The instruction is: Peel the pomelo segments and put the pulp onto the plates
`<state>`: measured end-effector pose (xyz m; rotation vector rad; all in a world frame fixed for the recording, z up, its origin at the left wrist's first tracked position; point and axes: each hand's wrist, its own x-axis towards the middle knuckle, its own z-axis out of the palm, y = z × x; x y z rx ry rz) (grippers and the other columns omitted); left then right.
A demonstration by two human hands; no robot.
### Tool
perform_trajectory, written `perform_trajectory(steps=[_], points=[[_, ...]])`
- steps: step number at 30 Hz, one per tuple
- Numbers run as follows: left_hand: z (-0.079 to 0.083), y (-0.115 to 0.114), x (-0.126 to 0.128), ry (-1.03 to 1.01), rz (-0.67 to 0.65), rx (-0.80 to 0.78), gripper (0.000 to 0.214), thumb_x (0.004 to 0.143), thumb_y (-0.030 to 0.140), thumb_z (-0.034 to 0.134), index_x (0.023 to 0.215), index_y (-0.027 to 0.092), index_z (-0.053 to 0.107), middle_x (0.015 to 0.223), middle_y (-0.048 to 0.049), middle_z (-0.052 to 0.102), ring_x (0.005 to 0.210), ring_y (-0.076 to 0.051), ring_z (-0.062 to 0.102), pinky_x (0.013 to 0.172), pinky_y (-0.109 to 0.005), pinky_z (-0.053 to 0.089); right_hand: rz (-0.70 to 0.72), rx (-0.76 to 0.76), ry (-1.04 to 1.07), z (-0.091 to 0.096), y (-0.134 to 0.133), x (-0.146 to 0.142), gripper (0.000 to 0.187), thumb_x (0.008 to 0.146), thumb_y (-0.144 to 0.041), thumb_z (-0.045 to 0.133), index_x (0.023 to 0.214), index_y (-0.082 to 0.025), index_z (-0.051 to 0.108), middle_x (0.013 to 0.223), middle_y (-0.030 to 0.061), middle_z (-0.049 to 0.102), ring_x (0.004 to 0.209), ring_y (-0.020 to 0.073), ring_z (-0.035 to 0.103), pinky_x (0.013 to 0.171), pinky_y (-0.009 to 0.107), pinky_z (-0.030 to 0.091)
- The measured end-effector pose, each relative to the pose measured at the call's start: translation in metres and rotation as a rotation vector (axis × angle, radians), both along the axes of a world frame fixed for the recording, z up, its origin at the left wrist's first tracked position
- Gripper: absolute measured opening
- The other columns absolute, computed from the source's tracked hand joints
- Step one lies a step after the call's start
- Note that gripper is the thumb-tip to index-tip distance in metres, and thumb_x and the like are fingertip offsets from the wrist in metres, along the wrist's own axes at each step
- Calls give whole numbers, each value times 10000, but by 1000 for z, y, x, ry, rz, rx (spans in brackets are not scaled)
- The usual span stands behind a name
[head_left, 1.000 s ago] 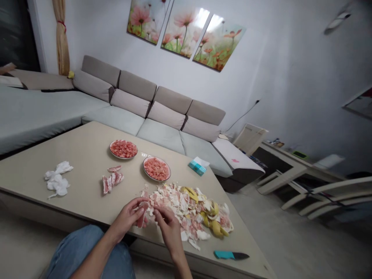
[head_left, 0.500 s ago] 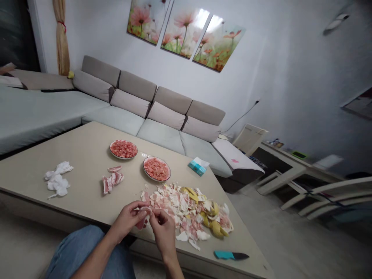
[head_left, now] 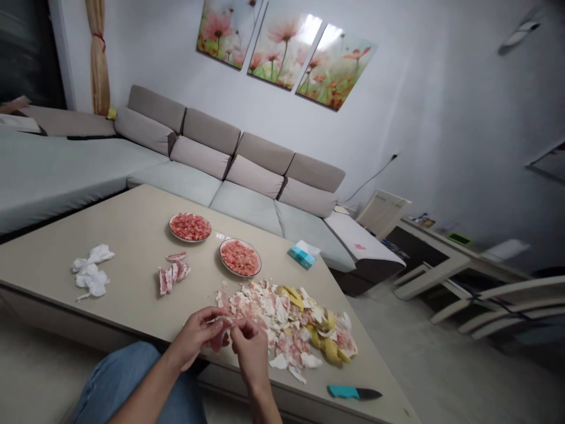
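Observation:
My left hand (head_left: 196, 335) is closed on a pink pomelo segment (head_left: 219, 340) above the table's front edge. My right hand (head_left: 251, 350) pinches the whitish skin at the segment's upper edge, with fingertips close to the left ones. Just beyond my hands lies a heap of pomelo peel and membranes (head_left: 269, 309), white, pink and yellow. Several unpeeled pomelo segments (head_left: 173, 275) rest to the left. Two dark-rimmed plates hold loose pink pulp: one plate (head_left: 222, 266) stands beyond the heap, the other plate (head_left: 170, 234) farther left.
A knife (head_left: 354, 393) with a turquoise handle and dark blade lies near the front right edge of the table (head_left: 128, 235). Crumpled white tissues (head_left: 92, 275) are at the left. A blue tissue pack (head_left: 302, 257) sits at the far right edge, before the sofa (head_left: 247, 203).
The view has shifted slightly, so the scene sits a little farther right. Both hands keep hold of the segment, its skin pulled a little more to the right.

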<state>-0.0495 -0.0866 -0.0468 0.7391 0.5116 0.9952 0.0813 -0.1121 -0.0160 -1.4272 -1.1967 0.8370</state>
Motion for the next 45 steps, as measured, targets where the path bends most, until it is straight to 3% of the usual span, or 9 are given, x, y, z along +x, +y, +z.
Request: perform_trajectory(steps=[10,15,20,27,31,35,38,41,45], points=[[-6,0,8,-329,-33,-165,214,751,190,761,948,162,683,809,-36,673,693,-112,622,710,-264,509,11,-16,47,-1,4,-5,238,719,-337,627,562,-159,605,466,-25,527,420,97,421,415,206,324],[-6,6,4,-365,77,-168,204,743,125,754,933,109,681,774,-57,658,664,-118,620,613,-217,500,-48,10,39,-8,4,-9,226,714,-337,618,572,-163,594,491,-21,529,461,113,445,441,213,337],[2,22,-23,-482,302,-160,198,769,104,721,934,197,663,873,7,622,776,-96,615,743,-242,530,-148,3,23,-22,-5,18,237,755,-388,554,628,-192,510,467,-80,386,403,89,345,400,201,280],[2,13,-15,-483,76,-206,230,838,86,632,1065,122,640,870,-46,584,694,-87,565,533,-164,449,-203,22,-149,-31,-1,69,365,815,-461,467,542,-226,402,471,-65,370,438,126,394,437,232,322],[0,14,-13,-453,91,-175,274,836,98,640,1108,126,631,863,-46,576,681,-82,545,521,-161,425,-205,75,-281,-31,9,81,292,717,-439,632,560,-205,556,564,-15,529,519,152,468,530,259,379],[1,14,-15,-418,112,-148,291,820,131,671,1110,136,638,857,-40,576,683,-82,537,531,-166,413,-114,174,-454,-26,7,65,202,781,-361,606,863,-201,699,848,68,661,671,192,583,656,301,451],[3,12,-12,-344,131,-120,290,811,166,690,1098,144,651,846,-33,576,683,-83,533,532,-170,402,-9,206,-475,-16,0,36,184,856,-307,556,822,-215,712,802,50,677,719,187,613,661,276,466],[4,9,-9,-249,148,-87,292,800,212,708,1084,160,664,850,-28,581,686,-86,536,563,-182,414,106,257,-372,-2,-4,6,172,870,-248,560,944,-214,712,905,58,704,776,178,636,683,263,490],[4,6,-8,-153,170,-59,292,787,257,725,1065,178,680,862,-34,604,698,-86,540,634,-189,433,132,232,-276,11,-2,-16,152,849,-214,594,915,-218,731,873,45,717,761,172,646,675,255,498]])
